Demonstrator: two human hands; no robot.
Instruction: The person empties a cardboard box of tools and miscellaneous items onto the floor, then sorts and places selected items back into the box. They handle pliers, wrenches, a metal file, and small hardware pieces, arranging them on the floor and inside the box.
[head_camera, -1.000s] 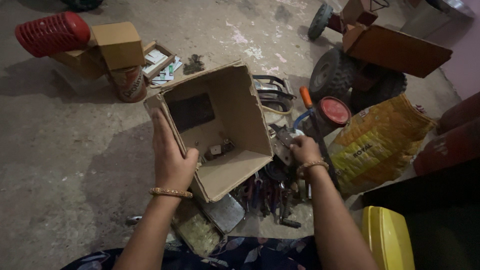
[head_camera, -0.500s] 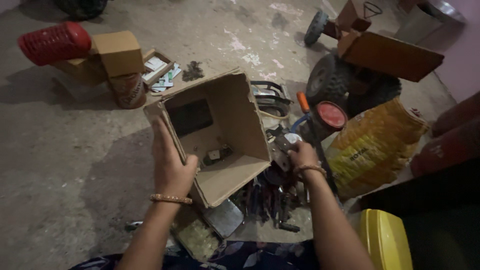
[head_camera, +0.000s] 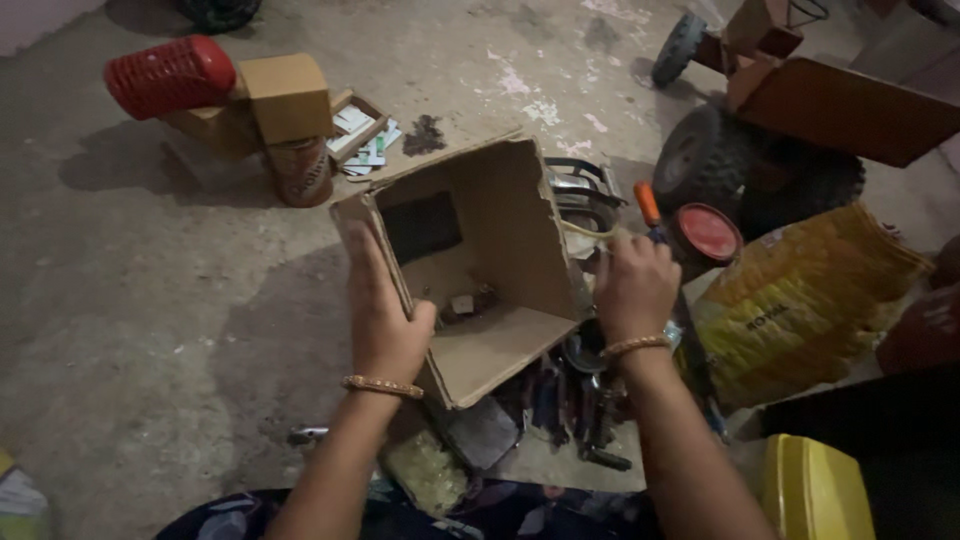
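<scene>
The box (head_camera: 480, 270) is gripped at its left wall by the left hand (head_camera: 385, 315), thumb inside, and is tilted with its opening up, above a pile of tools (head_camera: 570, 400). The right hand (head_camera: 632, 285) is laid against the box's right side; its grip cannot be told. A red-lidded jar (head_camera: 705, 235) is seen just right.

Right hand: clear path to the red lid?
Probably yes. The right hand is beside the box, and the red lid lies just past it with only an orange-handled tool between.
</scene>
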